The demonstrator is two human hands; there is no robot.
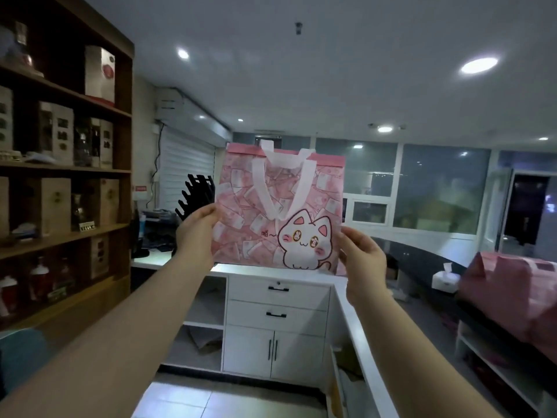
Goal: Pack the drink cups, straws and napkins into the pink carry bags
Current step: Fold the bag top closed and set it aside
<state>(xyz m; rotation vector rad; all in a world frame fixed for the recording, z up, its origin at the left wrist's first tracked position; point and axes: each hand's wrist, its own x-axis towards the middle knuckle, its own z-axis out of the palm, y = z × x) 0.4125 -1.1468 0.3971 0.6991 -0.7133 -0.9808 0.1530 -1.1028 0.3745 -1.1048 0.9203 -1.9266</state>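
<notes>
Head view. A flat pink fabric carry bag [304,206], printed with a white cartoon cat and banknotes, hangs upright in the air at arm's length, above the far white worktop [221,269]. Its pale looped handles fall down over the front face. The left hand [196,233] pinches the bag's left edge with thumb in front. The right hand [363,260] pinches the lower right edge in the same way.

Below the worktop stands a white cabinet [277,330] with two drawers and double doors; the worktop turns and runs toward the viewer on the right. A dark wooden shelf unit [123,140] with boxes and bottles fills the left wall. At right lie a second pink bag [512,300] and a white tissue box [445,281]. Large windows [443,188] line the back, round ceiling lights [479,64] glow overhead, and pale floor tiles [211,398] are lit below.
</notes>
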